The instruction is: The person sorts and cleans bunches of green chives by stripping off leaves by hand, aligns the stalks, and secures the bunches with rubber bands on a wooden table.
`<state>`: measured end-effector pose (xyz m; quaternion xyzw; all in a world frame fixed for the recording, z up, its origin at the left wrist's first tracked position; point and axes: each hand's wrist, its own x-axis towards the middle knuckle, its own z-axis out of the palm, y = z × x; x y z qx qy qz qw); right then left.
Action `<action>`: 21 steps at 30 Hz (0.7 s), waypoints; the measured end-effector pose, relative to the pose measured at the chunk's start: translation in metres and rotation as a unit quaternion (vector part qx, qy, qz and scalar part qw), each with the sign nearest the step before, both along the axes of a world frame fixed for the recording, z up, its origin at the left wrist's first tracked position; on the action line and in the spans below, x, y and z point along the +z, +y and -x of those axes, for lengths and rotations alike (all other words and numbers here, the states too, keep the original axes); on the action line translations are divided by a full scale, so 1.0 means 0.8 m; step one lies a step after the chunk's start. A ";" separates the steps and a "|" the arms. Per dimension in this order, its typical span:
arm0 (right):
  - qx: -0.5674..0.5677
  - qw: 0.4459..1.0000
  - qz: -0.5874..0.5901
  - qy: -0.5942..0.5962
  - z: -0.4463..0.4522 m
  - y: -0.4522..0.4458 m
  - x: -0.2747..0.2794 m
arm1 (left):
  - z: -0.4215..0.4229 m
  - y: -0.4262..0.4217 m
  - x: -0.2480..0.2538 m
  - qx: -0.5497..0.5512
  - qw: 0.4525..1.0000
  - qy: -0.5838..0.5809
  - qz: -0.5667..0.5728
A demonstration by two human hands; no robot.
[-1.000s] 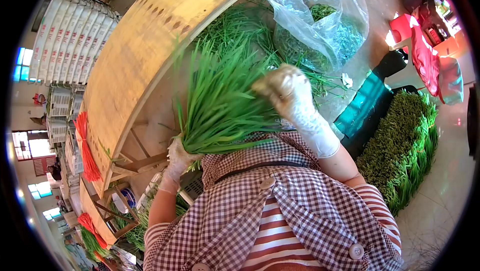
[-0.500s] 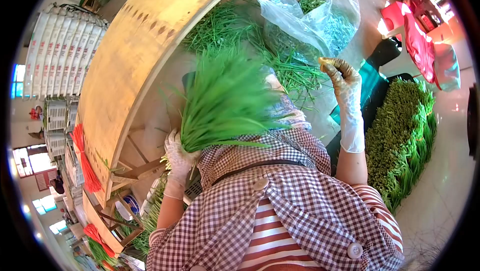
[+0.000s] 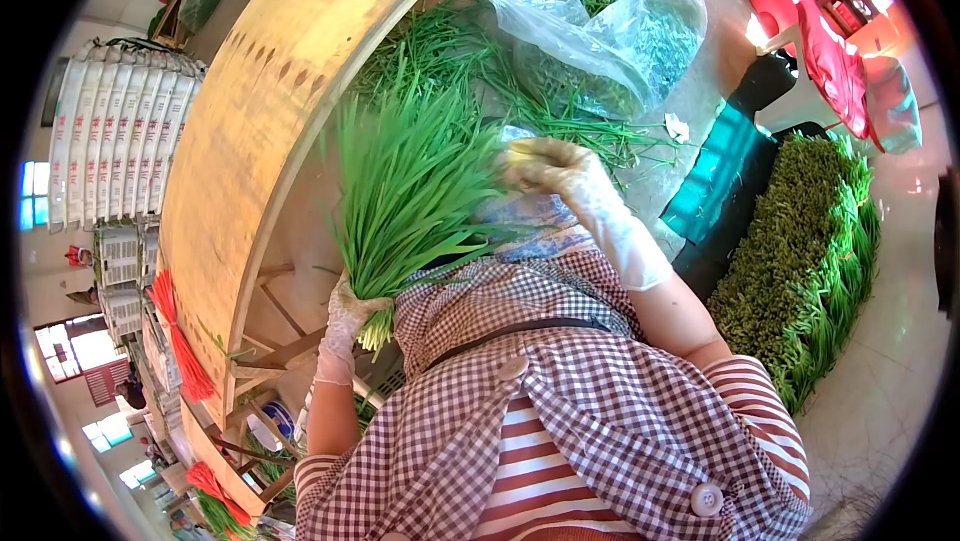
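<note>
My left hand (image 3: pixel 350 319), in a thin whitish glove, is closed round the pale stem ends of a bunch of garlic chives (image 3: pixel 410 191). The long green leaves fan upward and away from it, in front of the checked apron (image 3: pixel 520 311). At the right side of the leaves is my right hand (image 3: pixel 550 169), also gloved, with stained fingertips. Its fingers are bent and pressed together close to the leaf tips. What they pinch, if anything, is too small or hidden to make out.
A curved wooden table edge (image 3: pixel 225 141) runs along the left, with red ties (image 3: pixel 178 336) hanging there. Ahead, loose green leaves (image 3: pixel 420 46) lie beside a clear plastic bag (image 3: pixel 600 51). Stacked chive bundles (image 3: pixel 790 251) stand at right, near a red cloth (image 3: pixel 832 66).
My right hand has come from the right, inward to the leaves. The bunch, blurred by motion before, is now more upright and sharper, still in my left hand.
</note>
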<state>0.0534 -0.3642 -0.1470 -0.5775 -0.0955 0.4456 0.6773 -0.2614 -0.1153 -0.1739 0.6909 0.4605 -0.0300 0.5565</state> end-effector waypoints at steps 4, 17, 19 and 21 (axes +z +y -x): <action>0.005 0.994 -0.047 0.095 0.019 0.046 -0.002 | 0.015 0.008 -0.023 0.049 0.996 -0.058 0.054; -0.250 0.953 -0.044 -0.167 -0.131 -0.061 -0.046 | 0.015 -0.050 -0.005 -0.138 0.930 0.060 -0.336; -0.203 0.964 -0.017 -0.172 -0.098 -0.067 -0.032 | 0.021 -0.082 -0.008 -0.180 0.833 0.132 -0.507; -0.165 0.979 0.006 -0.117 -0.075 -0.071 -0.032 | 0.022 -0.104 -0.002 -0.194 0.808 0.152 -0.536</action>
